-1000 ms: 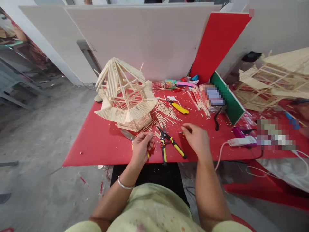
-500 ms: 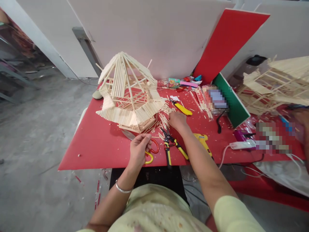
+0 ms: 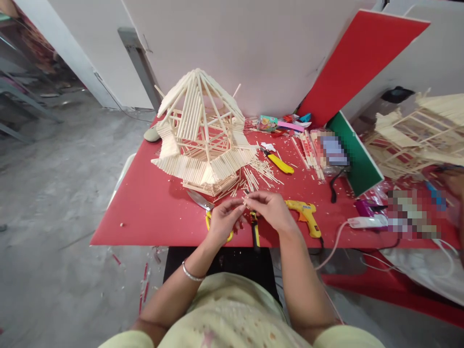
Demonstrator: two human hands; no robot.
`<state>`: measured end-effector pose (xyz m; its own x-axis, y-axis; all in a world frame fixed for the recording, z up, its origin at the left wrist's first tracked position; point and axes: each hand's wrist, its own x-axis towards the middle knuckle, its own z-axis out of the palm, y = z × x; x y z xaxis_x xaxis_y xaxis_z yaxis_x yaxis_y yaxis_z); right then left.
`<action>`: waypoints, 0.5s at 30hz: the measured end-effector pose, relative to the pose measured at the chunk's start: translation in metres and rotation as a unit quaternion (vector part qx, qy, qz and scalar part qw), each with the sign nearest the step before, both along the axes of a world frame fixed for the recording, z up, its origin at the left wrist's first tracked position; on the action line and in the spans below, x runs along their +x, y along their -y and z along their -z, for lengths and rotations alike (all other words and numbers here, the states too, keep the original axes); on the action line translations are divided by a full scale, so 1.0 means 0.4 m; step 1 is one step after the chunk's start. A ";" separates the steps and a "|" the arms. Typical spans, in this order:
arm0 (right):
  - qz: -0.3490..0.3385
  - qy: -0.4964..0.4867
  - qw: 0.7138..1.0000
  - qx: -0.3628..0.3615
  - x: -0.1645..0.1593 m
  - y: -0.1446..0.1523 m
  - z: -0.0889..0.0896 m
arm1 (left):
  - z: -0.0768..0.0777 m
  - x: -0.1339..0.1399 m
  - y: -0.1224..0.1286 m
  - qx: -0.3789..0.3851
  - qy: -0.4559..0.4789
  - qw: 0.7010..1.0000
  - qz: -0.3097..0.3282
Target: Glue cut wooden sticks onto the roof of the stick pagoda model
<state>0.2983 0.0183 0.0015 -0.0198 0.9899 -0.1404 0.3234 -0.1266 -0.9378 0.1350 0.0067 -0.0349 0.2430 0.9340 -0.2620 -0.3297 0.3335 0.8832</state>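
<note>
My left hand (image 3: 224, 220) and my right hand (image 3: 271, 209) meet over the front of the table, fingertips pinched around small wooden stick pieces (image 3: 245, 202). How many pieces there are is hard to make out. Beneath my left hand lie scissors (image 3: 198, 198) with red and yellow handles, partly covered. Pliers (image 3: 255, 232) with black and yellow grips lie under my right hand, mostly hidden. Just beyond my fingers is a loose pile of short cut sticks (image 3: 263, 174). Behind it stands a model pavilion (image 3: 205, 140) of wooden sticks, its roof partly covered.
Right of my hands lies a yellow glue gun (image 3: 306, 215) with a cord. Yellow-handled cutters (image 3: 279, 163) and stick bundles (image 3: 308, 152) lie farther back. A green board (image 3: 360, 157) stands before another stick model (image 3: 409, 130). At the right edge, another person's arm (image 3: 453, 186) shows.
My right hand has come back from the stick pile to meet my left hand. The view has shifted slightly, and the glue gun now shows more fully.
</note>
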 end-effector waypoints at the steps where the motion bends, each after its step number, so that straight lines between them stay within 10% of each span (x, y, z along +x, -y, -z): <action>1: 0.001 -0.022 1.000 -0.002 -0.012 0.019 0.005 | 0.003 0.002 0.002 0.003 -0.003 1.000 0.014; 15: 0.020 0.000 0.998 0.057 -0.039 0.052 0.016 | -0.018 -0.017 0.027 -0.086 0.097 0.990 0.050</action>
<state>0.2827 -0.0025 -0.0049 0.0203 0.9994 -0.0272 0.3201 -0.0322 -0.9468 0.1281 -0.0042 -0.0279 0.3940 0.8478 -0.3550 -0.4450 0.5139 0.7334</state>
